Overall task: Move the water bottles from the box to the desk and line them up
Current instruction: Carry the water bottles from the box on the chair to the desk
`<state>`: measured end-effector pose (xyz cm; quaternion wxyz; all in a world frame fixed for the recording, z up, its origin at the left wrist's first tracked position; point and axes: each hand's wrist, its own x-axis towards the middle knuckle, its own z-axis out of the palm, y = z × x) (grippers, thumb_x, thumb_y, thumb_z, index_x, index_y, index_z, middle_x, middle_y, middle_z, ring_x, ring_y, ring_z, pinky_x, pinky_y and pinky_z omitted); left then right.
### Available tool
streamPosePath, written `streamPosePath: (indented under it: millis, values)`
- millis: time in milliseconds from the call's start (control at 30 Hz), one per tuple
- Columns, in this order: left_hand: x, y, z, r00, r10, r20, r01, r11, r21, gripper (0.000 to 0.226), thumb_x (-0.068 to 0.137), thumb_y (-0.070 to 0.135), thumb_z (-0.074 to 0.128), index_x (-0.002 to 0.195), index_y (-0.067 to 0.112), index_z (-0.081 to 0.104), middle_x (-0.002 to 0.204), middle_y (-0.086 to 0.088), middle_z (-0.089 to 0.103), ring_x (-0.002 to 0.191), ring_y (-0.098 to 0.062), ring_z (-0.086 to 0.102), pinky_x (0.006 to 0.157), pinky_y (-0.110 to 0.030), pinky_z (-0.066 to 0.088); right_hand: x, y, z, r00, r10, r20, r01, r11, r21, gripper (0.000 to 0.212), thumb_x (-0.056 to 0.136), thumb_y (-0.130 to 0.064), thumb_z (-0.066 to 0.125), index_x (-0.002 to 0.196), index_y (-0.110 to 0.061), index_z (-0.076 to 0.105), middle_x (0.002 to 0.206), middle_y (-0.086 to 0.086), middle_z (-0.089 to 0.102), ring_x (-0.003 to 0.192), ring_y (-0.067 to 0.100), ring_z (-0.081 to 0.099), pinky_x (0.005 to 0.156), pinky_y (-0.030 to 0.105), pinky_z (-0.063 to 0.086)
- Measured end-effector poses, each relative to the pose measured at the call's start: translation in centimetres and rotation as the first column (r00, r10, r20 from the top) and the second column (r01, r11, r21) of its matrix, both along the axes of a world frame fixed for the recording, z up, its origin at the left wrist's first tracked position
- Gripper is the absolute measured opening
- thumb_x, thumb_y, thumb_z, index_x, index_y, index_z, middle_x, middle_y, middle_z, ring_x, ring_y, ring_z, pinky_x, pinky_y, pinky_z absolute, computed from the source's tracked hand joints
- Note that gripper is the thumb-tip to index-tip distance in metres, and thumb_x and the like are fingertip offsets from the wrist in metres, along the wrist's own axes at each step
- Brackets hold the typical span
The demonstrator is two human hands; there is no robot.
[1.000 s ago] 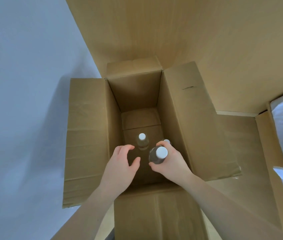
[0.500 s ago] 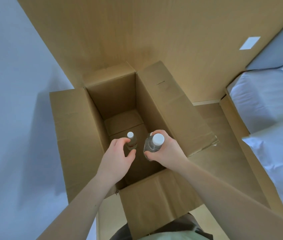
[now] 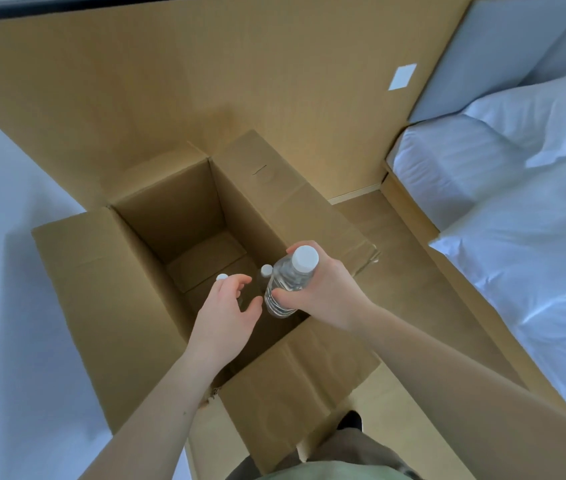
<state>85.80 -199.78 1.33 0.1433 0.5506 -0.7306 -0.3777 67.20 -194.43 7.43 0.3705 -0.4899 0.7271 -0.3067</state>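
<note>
An open cardboard box (image 3: pixel 101 289) stands on the floor below me. My right hand (image 3: pixel 326 292) grips a clear water bottle (image 3: pixel 288 282) with a white cap, held above the box's opening. My left hand (image 3: pixel 229 313) hovers inside the opening with loosely curved fingers and holds nothing. Two more bottles stand deep in the box; only their white caps show, one (image 3: pixel 222 277) beside my left fingertips and one (image 3: pixel 266 270) just left of the held bottle. No desk is in view.
A white wall (image 3: pixel 7 271) runs along the left. A bed with white sheets (image 3: pixel 524 237) fills the right side, its wooden frame close to the box's right flap (image 3: pixel 309 202). A wooden panel (image 3: pixel 205 81) rises behind the box.
My right hand has lifted the bottle up out of the box. The left hand has stayed over the opening. My view has tilted back and turned, so the bed shows.
</note>
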Motion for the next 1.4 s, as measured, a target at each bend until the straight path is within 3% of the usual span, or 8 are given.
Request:
streamPosePath:
  millis: [267, 367, 533, 967, 1200, 1400]
  values:
    - [-3.8, 2.3, 1.9, 0.997, -0.081, -0.016, 0.081, 0.995, -0.052, 0.036, 0.094, 0.029, 0.066, 0.129, 0.028, 0.055, 0.116, 0.016, 0.052, 0.108, -0.001, 0.053, 0.077, -0.010, 0.038, -3.8, 4.2, 1.4, 0.991, -0.134, -0.002, 0.134, 0.989, -0.060, 0.057, 0.064, -0.045, 0.080, 0.111, -0.038, 0.048, 0.089, -0.019, 0.062, 0.082, 0.001, 0.062, 0.070, 0.021, 0.052]
    - [-6.4, 4.5, 3.0, 0.991, -0.122, -0.047, 0.117, 0.990, -0.082, 0.033, 0.096, 0.028, 0.064, 0.128, 0.028, 0.057, 0.115, 0.017, 0.052, 0.107, 0.000, 0.052, 0.081, -0.015, 0.040, -6.0, 7.3, 2.2, 0.980, -0.193, 0.050, 0.197, 0.976, -0.096, 0.056, 0.061, -0.046, 0.081, 0.107, -0.042, 0.049, 0.087, -0.023, 0.062, 0.081, -0.003, 0.061, 0.067, 0.017, 0.048]
    - [-10.8, 8.8, 5.0, 0.975, -0.191, -0.111, 0.181, 0.979, -0.095, 0.032, 0.096, 0.027, 0.063, 0.127, 0.028, 0.057, 0.117, 0.015, 0.055, 0.112, 0.001, 0.053, 0.092, -0.023, 0.045, -9.6, 13.0, 3.5, 0.969, -0.241, 0.055, 0.247, 0.959, -0.142, 0.053, 0.061, -0.047, 0.081, 0.103, -0.039, 0.050, 0.088, -0.018, 0.064, 0.079, 0.001, 0.062, 0.070, 0.024, 0.055]
    - [-21.9, 23.3, 5.3, 0.892, -0.449, -0.061, 0.445, 0.893, -0.068, 0.032, 0.096, 0.025, 0.063, 0.127, 0.022, 0.058, 0.121, 0.003, 0.056, 0.115, -0.010, 0.055, 0.102, -0.038, 0.047, -18.4, 30.7, 1.4, 0.908, -0.417, 0.027, 0.418, 0.904, -0.085, 0.052, 0.064, -0.044, 0.081, 0.104, -0.036, 0.048, 0.092, -0.013, 0.065, 0.084, 0.008, 0.065, 0.075, 0.034, 0.058]
    - [-28.0, 31.1, 4.8, 0.790, -0.613, -0.018, 0.613, 0.790, -0.004, 0.032, 0.096, 0.025, 0.062, 0.128, 0.021, 0.058, 0.120, 0.005, 0.055, 0.115, -0.008, 0.054, 0.103, -0.037, 0.047, -21.6, 41.1, -0.8, 0.825, -0.563, 0.045, 0.564, 0.825, -0.018, 0.049, 0.064, -0.045, 0.080, 0.099, -0.039, 0.047, 0.088, -0.015, 0.064, 0.082, 0.006, 0.063, 0.071, 0.029, 0.056]
    - [-35.2, 36.7, 4.1, 0.629, -0.777, 0.016, 0.777, 0.630, 0.012, 0.032, 0.094, 0.023, 0.064, 0.125, 0.020, 0.060, 0.119, 0.004, 0.058, 0.113, -0.011, 0.057, 0.102, -0.036, 0.047, -24.3, 49.5, -2.1, 0.673, -0.736, 0.069, 0.737, 0.676, 0.017, 0.053, 0.065, -0.043, 0.080, 0.105, -0.040, 0.046, 0.088, -0.018, 0.061, 0.080, 0.002, 0.060, 0.065, 0.024, 0.050]
